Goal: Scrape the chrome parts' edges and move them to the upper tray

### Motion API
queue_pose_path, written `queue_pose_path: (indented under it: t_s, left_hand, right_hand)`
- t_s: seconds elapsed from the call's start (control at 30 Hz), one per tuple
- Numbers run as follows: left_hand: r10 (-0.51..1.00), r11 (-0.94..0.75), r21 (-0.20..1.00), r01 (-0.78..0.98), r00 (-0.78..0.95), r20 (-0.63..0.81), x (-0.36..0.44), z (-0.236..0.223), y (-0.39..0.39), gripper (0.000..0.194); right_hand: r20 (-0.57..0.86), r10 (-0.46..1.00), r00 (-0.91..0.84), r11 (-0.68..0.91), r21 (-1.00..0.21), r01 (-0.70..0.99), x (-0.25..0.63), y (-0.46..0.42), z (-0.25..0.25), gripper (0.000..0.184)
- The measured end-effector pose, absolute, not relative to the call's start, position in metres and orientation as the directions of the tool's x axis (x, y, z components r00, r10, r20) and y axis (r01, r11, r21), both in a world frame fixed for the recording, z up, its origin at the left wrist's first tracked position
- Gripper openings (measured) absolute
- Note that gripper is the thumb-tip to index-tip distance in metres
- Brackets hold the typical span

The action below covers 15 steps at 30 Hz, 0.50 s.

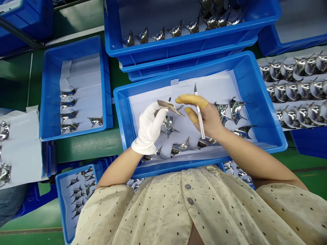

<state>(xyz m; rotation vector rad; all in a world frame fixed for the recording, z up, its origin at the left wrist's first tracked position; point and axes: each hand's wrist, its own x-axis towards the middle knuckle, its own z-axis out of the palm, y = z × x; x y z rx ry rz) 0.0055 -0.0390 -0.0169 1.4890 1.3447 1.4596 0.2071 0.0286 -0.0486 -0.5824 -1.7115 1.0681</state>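
My left hand [148, 130], in a white glove, pinches a shiny curved metal part [170, 107] by its left end, raised above a paper-lined blue bin [265, 112]. My right hand [211, 119] wears yellow finger cots on thumb and forefinger. Tucked in that hand is a craft knife [200, 123] with a white handle, its blade pointing away from me. The right fingertips hover just right of the metal part, with a small gap. Several more chromed pointed parts [183, 147] lie on the paper beneath and around both hands.
Stacked blue bins [194, 42] with similar parts stand behind. A smaller blue bin [105, 92] is at left. Rows of chromed parts [293, 90] sit on paper at right. Another bin [76, 195] of parts lies low at left, near a white-papered stack [22, 149].
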Motion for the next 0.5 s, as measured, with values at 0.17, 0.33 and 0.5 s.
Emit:
queue_pose_path:
  t_s: [0.17,0.33,0.5]
  left_hand:
    - [0.973,-0.208,0.977,0.036,-0.095,0.211,0.001,-0.012,-0.032,0.035]
    - [0.977,-0.211,0.977,-0.028,-0.049,0.21,0.003,-0.013,-0.031,0.033]
    - [0.983,-0.175,0.984,-0.026,-0.062,0.173,0.002,-0.017,-0.031,0.034]
  right_hand:
    - [0.292,0.699,-0.652,0.139,-0.951,-0.277,0.236,0.052,-0.041,0.073]
    - [0.123,0.611,-0.782,-0.188,-0.937,-0.294,0.246,0.053,-0.02,0.063]
    - [0.217,0.668,-0.712,-0.029,-0.948,-0.316,0.239,0.044,-0.018,0.047]
